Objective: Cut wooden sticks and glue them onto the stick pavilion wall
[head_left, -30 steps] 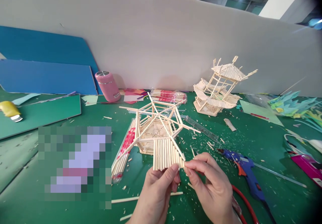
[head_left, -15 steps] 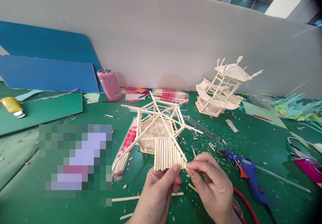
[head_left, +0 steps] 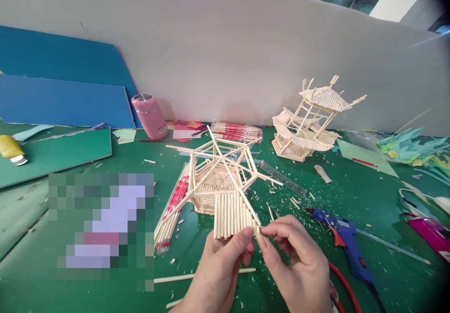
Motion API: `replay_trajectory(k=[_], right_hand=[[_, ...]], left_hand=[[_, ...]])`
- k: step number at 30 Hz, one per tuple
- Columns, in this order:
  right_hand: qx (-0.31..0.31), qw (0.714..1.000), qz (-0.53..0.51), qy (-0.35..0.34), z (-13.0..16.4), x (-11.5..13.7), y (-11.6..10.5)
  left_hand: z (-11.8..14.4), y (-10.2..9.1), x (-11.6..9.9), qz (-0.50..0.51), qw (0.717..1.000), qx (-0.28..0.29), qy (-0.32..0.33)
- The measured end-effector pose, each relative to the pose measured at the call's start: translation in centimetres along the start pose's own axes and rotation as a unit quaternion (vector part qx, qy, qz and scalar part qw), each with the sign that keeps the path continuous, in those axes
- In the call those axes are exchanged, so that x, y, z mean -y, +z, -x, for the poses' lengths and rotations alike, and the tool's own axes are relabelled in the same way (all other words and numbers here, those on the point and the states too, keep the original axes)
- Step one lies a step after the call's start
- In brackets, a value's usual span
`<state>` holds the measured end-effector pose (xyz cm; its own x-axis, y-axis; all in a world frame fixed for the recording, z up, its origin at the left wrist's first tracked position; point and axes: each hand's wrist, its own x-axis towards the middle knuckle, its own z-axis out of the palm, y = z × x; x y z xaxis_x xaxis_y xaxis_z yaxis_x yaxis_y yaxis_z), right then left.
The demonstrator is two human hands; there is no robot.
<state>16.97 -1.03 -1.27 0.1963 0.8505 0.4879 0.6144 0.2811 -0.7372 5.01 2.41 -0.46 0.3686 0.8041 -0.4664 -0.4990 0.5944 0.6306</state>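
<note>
A six-sided pavilion frame of thin wooden sticks (head_left: 220,182) stands on the green table in front of me. From its near side slopes a panel of parallel sticks (head_left: 230,214). My left hand (head_left: 223,264) is closed on the panel's lower edge, thumb on top, other fingers partly hidden beneath. At the panel's right corner, my right hand (head_left: 298,261) pinches a short wooden stick (head_left: 258,231) between thumb and index finger, beside the slanting corner stick.
Right of my hands lies a blue glue gun (head_left: 346,235), near red-handled pliers (head_left: 346,285). Packed sticks (head_left: 174,205) lie left of the frame. Behind stand a pink flask (head_left: 151,116) and another stick pavilion (head_left: 309,121). A clear ruler (head_left: 284,179) and scraps lie about.
My right thumb and index finger have shifted slightly at the panel's right corner. My left hand keeps its hold. The whole view has moved a little.
</note>
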Motion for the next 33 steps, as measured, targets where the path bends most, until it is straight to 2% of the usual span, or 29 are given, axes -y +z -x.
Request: replay_trajectory(k=[5, 19, 33], right_hand=[[-0.022, 0.999, 0.024, -0.021, 0.0, 0.5, 0.0], [0.005, 0.995, 0.074, -0.059, -0.5, 0.8, -0.6], [0.036, 0.994, 0.096, -0.022, -0.7, 1.1, -1.1]], left_hand=[[-0.2, 0.0, -0.1, -0.011, 1.000, 0.006, -0.004], [-0.2, -0.2, -0.1, -0.032, 0.999, 0.020, 0.002], [-0.3, 0.0, -0.2, -0.049, 0.998, 0.025, 0.007]])
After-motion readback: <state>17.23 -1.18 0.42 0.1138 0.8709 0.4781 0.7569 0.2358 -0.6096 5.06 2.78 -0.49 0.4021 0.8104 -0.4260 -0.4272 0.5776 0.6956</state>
